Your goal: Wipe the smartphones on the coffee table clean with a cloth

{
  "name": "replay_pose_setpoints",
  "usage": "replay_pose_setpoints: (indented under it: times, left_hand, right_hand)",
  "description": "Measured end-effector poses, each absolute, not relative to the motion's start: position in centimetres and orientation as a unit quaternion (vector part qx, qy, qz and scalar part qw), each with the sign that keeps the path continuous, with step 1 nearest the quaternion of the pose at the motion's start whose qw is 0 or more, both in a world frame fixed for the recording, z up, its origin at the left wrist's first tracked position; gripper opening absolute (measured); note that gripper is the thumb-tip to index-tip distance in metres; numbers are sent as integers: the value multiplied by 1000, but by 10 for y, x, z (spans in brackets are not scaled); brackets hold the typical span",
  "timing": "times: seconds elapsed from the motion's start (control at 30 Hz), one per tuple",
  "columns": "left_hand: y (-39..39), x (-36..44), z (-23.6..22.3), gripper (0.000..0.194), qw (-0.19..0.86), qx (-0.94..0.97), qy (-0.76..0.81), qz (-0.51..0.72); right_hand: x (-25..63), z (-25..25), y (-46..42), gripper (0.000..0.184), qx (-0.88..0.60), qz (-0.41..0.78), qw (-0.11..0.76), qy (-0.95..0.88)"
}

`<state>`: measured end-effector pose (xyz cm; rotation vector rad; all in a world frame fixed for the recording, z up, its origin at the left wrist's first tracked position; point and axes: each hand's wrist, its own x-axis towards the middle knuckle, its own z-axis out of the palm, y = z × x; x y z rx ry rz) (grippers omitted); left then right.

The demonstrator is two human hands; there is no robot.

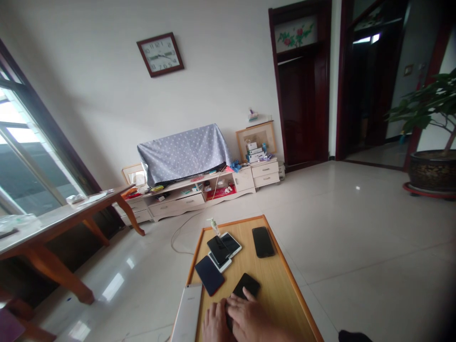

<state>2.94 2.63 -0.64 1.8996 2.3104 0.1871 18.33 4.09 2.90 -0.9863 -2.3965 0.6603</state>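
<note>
A dark, flat phone (pixel 248 285) lies aslant on the small wooden table (pixel 281 285), close to me. My right hand (pixel 249 314) covers its near part, one digit raised over the black surface and the others bent to the left. Beside it my left hand (pixel 216 322) has curled fingers against the near left side. A dark strip shows between both hands; whether it belongs to the same phone is hidden. To the left lie a dark blue tablet (pixel 210 275) and a white tablet (pixel 188 311). Another black phone (pixel 263 242) rests farther off at the right.
Stacked devices (pixel 219 249) and a pump bottle (pixel 213 226) stand at the table's far left. Beyond are a low white cabinet (pixel 178 205) and a polka-dot cloth (pixel 185 152). A long table (pixel 53 221) is at left, a potted plant (pixel 432 168) at right.
</note>
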Motion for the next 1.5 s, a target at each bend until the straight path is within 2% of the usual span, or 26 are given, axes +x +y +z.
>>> replay_pose_setpoints:
  times: [0.1,0.17,0.23,0.33,0.43,0.5,0.63,0.8,0.9,1.1,1.2,1.33,1.5]
  left_hand:
    - [25,32,-6,62,65,637,765,70]
    - [25,32,-7,73,62,641,760,84]
    - [25,31,-10,77,56,642,759,98]
    - [25,28,-15,74,48,642,757,108]
    - [26,25,-18,57,51,643,756,109]
    - [26,24,-18,52,60,643,756,104]
    - [25,26,-13,53,57,640,760,94]
    - [23,28,-10,73,55,641,757,114]
    - [23,27,-13,73,53,642,755,120]
    - [26,25,-16,70,63,645,757,87]
    - [26,27,-14,71,61,643,759,81]
    - [25,28,-12,73,57,645,756,93]
    - [25,27,-13,75,53,642,758,106]
  right_hand:
    - [194,25,53,42,-411,225,265,-843]
    - [201,20,63,43,-469,212,267,-815]
    - [203,15,69,45,-508,201,262,-796]
    - [200,13,64,46,-509,199,255,-797]
    - [191,19,48,48,-452,236,218,-832]
    - [186,25,38,49,-414,270,186,-849]
    - [193,28,38,44,-409,265,205,-849]
    - [218,17,58,46,-515,187,243,-801]
    - [219,12,57,48,-529,176,232,-797]
    - [201,17,34,47,-415,262,145,-859]
    - [208,22,33,43,-406,261,168,-859]
    - [227,23,44,46,-475,209,220,-826]
    - [226,18,46,51,-490,203,209,-821]
